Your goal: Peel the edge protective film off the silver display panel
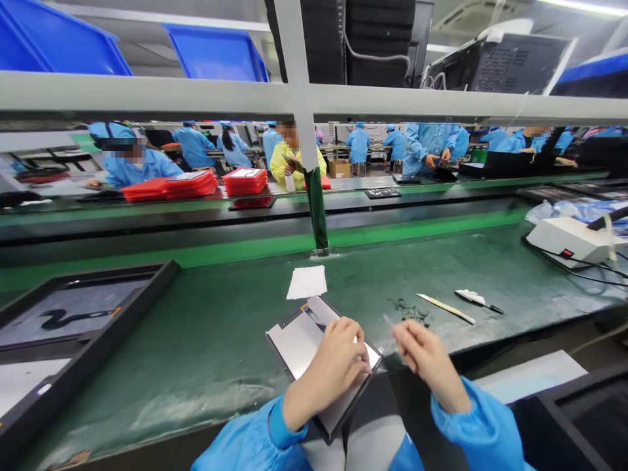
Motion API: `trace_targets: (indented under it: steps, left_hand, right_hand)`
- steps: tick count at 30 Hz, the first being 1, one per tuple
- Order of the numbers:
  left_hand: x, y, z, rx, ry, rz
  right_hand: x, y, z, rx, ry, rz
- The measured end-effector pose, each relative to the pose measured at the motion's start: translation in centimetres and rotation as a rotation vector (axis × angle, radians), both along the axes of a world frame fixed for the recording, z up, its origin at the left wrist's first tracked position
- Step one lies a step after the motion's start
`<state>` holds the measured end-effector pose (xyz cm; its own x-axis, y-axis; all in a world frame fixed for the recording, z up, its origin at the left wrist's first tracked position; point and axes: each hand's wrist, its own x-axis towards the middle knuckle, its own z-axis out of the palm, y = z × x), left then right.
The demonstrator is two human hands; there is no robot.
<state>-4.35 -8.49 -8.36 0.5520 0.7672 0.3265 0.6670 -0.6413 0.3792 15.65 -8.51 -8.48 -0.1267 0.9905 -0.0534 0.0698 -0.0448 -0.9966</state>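
A flat, silver-backed display panel [289, 345] with dark edges lies tilted over the front edge of the bench, its near corner above my lap. My left hand [338, 356] rests across it with the fingers curled at its right side; the fingertips are partly hidden. To the right of the panel, my right hand [424, 353] is raised, thumb and fingers pinched on a thin clear strip [388, 320]. Dark scraps [411, 310] are scattered on the bench just beyond that hand. A white sheet [307, 282] lies behind the panel.
A pale, knife-like stick [446, 308] and a white-tipped tool [478, 301] lie to the right. A white device [572, 241] with cables stands farther right. Black trays [161, 278] holding panels occupy the left. A post [316, 209] rises behind; co-workers sit across the line.
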Motion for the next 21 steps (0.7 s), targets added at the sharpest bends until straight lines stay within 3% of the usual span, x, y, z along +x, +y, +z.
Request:
trace_targets:
  steps: [3,6,12,17,21]
  left_hand:
    - [-0.4,-0.4,0.1,0.014,0.001,-0.025]
    - [0.2,0.1,-0.2,0.016,0.001,-0.036]
    - [1.1,1.5,-2.4,0.032,0.009,0.023]
    - [0.1,-1.6,-4.1,0.102,0.025,0.149]
    - [0.9,-3.4,-4.2,0.142,0.075,0.082]
  right_hand:
    - [-0.5,-2.5,-3.5,-0.041,-0.074,0.05]
    - [-0.7,-4.4,-5.8,-0.024,-0.162,0.069]
    - [-0.6,-3.9,-8.0,-0.166,0.051,0.154]
    - [-1.4,-3.9,-9.8,-0.294,0.167,0.168]
    - [-2.3,-4.5,-10.6,-0.303,0.233,0.152]
